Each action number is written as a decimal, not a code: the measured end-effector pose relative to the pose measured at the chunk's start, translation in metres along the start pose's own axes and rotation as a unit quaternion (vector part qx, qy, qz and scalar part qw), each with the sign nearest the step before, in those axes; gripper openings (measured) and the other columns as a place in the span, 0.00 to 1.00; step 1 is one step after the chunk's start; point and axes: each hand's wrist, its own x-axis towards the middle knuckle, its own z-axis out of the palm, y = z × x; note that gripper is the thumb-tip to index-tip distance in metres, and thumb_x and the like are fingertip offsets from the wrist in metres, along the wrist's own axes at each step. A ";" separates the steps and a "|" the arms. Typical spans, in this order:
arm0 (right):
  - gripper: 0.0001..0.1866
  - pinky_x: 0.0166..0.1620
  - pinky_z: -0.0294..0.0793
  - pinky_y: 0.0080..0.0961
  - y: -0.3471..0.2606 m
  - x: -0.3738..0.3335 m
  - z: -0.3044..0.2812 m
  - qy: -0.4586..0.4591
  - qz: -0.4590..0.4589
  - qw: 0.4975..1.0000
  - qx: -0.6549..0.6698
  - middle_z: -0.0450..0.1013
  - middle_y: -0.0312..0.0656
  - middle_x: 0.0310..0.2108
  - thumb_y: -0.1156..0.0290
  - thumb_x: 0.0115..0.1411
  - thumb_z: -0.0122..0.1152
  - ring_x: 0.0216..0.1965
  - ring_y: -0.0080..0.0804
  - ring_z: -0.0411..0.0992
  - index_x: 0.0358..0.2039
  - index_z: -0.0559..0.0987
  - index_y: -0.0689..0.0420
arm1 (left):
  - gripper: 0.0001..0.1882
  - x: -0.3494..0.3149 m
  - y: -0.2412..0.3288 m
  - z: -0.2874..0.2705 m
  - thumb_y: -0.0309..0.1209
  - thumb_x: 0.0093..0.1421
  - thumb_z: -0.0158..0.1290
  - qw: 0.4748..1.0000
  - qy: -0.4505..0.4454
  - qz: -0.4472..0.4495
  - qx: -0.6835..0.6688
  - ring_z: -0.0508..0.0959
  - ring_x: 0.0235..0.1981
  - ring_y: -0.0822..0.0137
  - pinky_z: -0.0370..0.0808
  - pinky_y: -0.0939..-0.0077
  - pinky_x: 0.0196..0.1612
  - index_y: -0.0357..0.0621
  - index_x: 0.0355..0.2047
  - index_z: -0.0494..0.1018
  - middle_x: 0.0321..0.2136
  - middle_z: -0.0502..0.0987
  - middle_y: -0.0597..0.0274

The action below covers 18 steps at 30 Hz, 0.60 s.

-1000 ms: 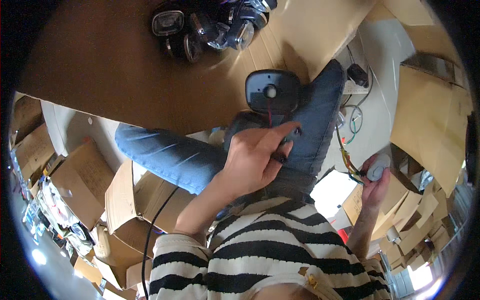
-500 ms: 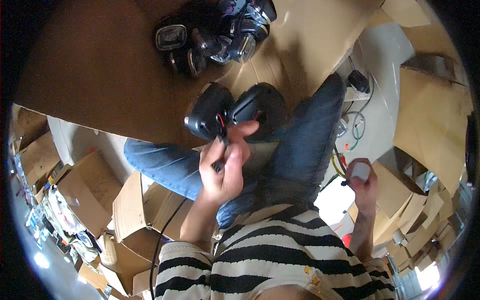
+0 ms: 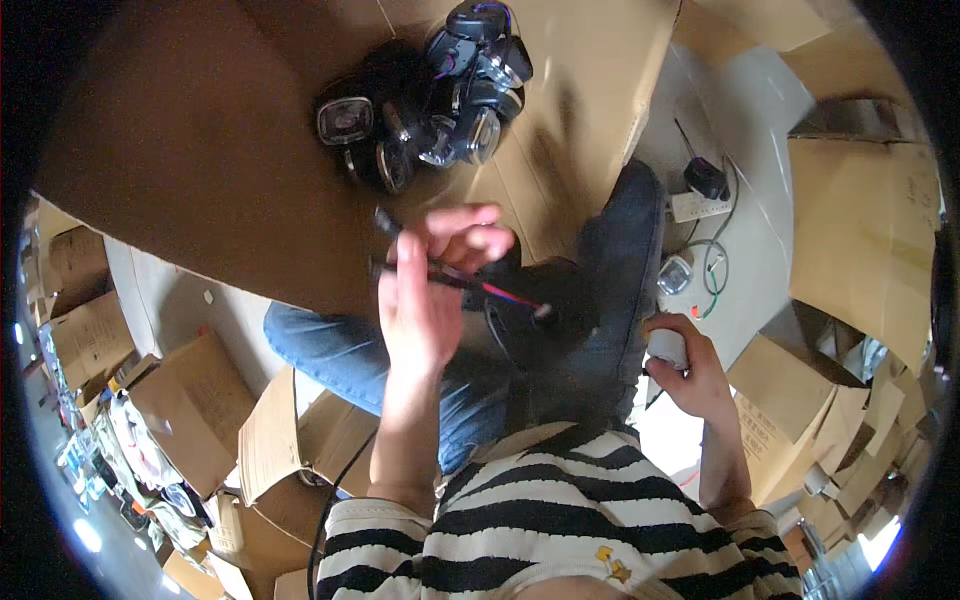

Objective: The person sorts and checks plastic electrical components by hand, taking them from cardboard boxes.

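My left hand (image 3: 425, 300) is over my lap, its thumb and fingers loosely closed around a black cable (image 3: 452, 276) with dark plug-like ends. Thin red and blue wires (image 3: 512, 293) come out of the cable on the right. Beneath them is a dark shape on my lap, too shadowed and blurred to make out. Out to the right, my right hand (image 3: 697, 378) grips a small whitish cylinder (image 3: 667, 347), one round end showing. In front, several black housings with clear lenses (image 3: 480, 135) lie heaped on brown cardboard (image 3: 560, 60).
On the floor at the right are a black device with an antenna (image 3: 706, 178), a white power strip (image 3: 700, 207), a loose clear-lensed piece (image 3: 675, 274) and a grey cable (image 3: 735, 210). Cardboard boxes (image 3: 190, 410) crowd the left, and more boxes (image 3: 860, 240) stand at the right.
The two rounded black housings under my left hand no longer show there. My left hand has turned and its fingers have spread somewhat. My right hand has moved left with the whitish cylinder.
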 end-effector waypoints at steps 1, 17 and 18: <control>0.17 0.27 0.64 0.20 0.000 0.000 -0.003 0.012 -0.005 1.000 0.008 0.65 0.42 0.26 0.72 0.39 0.53 0.25 0.27 0.65 0.33 0.65 0.58 | 0.21 0.014 0.001 -0.001 0.40 0.56 0.28 0.996 -0.024 -0.074 -0.033 0.67 0.17 0.69 0.64 0.82 0.24 0.34 0.33 0.64 0.25 0.69 0.51; 0.16 0.25 0.66 0.18 0.017 0.033 -0.036 0.075 0.168 0.975 0.126 0.65 0.40 0.21 0.79 0.38 0.49 0.22 0.23 0.64 0.32 0.65 0.60 | 0.16 0.289 -0.176 -0.013 0.39 0.41 0.49 0.811 0.076 -0.002 0.580 0.71 0.30 0.52 0.67 0.66 0.33 0.37 0.24 0.68 0.24 0.70 0.45; 0.16 0.25 0.67 0.18 0.020 0.034 -0.035 0.075 0.156 0.978 0.115 0.65 0.40 0.22 0.79 0.38 0.48 0.23 0.23 0.65 0.32 0.64 0.60 | 0.17 0.301 -0.179 -0.016 0.40 0.41 0.49 0.789 0.076 -0.025 0.609 0.70 0.30 0.53 0.67 0.66 0.34 0.37 0.25 0.67 0.25 0.70 0.45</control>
